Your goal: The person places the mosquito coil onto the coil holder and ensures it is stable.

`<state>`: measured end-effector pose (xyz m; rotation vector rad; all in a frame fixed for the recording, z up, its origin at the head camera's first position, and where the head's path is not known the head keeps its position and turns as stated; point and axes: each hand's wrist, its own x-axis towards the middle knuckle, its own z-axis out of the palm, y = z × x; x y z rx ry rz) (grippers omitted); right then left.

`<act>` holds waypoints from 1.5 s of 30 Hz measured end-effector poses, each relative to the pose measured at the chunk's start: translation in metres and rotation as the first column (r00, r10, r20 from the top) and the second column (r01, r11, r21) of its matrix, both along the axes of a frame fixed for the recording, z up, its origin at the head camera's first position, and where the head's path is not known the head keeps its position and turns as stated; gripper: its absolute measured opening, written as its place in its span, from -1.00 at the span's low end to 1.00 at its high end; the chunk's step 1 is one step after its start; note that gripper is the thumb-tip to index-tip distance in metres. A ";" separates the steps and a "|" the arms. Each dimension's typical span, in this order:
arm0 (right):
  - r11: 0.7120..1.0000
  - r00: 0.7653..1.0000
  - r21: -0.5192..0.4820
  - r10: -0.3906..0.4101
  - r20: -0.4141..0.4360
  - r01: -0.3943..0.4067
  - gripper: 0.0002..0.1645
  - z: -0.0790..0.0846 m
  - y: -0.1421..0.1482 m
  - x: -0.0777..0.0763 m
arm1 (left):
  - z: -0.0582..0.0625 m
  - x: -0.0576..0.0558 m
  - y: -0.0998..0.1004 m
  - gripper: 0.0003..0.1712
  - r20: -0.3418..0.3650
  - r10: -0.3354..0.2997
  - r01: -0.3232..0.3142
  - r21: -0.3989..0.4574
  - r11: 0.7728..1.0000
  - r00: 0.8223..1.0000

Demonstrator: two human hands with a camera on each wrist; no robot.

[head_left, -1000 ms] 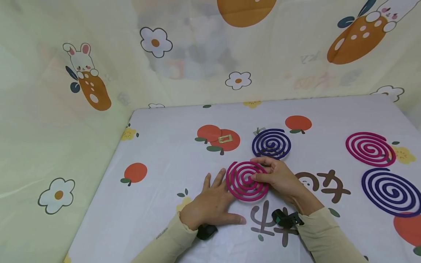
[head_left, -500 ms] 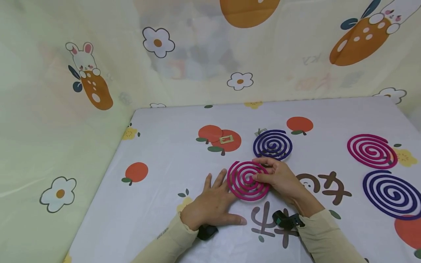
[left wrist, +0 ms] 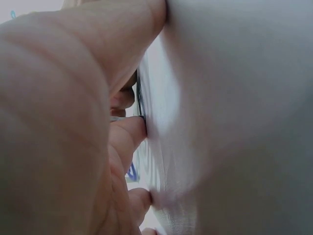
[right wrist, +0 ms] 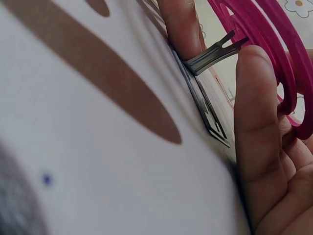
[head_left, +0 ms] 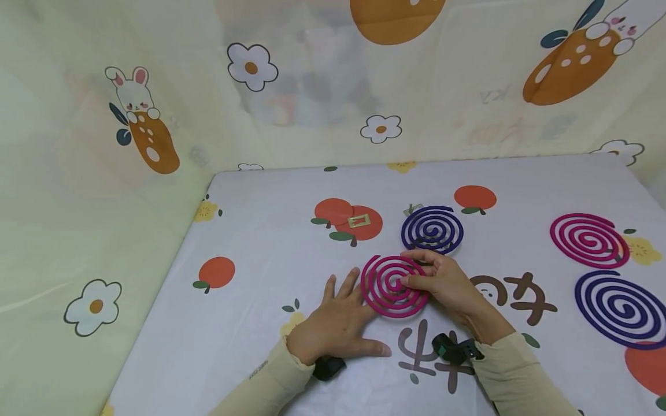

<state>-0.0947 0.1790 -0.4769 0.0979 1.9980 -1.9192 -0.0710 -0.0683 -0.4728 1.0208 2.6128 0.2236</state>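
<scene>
A pink mosquito coil [head_left: 398, 283] is held a little tilted between the thumb and fingers of my right hand [head_left: 448, 286], thumb at its centre. In the right wrist view, a thin metal coil stand [right wrist: 211, 58] rises beside the thumb, its forked tip right at the pink coil [right wrist: 266, 36]. Another fingertip [right wrist: 182, 34] rests by the base of that stand. My left hand [head_left: 338, 326] lies palm down with fingers spread on the table; its index finger goes under the pink coil, partly hidden. The left wrist view shows its fingertips against the white cloth.
Behind the right hand lies a blue coil [head_left: 433, 230], with a metal stand [head_left: 413, 208] showing at its edge. A loose gold stand [head_left: 359, 221] lies on a printed orange. Another pink coil [head_left: 589, 238] and blue coil [head_left: 626, 310] lie at the right. A patterned curtain [head_left: 312, 115] stands behind.
</scene>
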 end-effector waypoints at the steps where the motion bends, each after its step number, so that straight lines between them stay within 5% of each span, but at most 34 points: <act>1: 1.000 1.000 -0.002 0.001 -0.001 -0.001 -0.28 0.000 0.000 0.000 | 0.000 0.000 0.000 0.13 0.001 0.001 -0.001 0.000 1.000 1.000; 45: 0.997 0.998 -0.040 0.064 -0.011 -0.064 -0.26 0.001 0.004 0.000 | 0.000 -0.001 0.001 0.14 0.013 0.009 -0.008 -0.013 1.000 1.000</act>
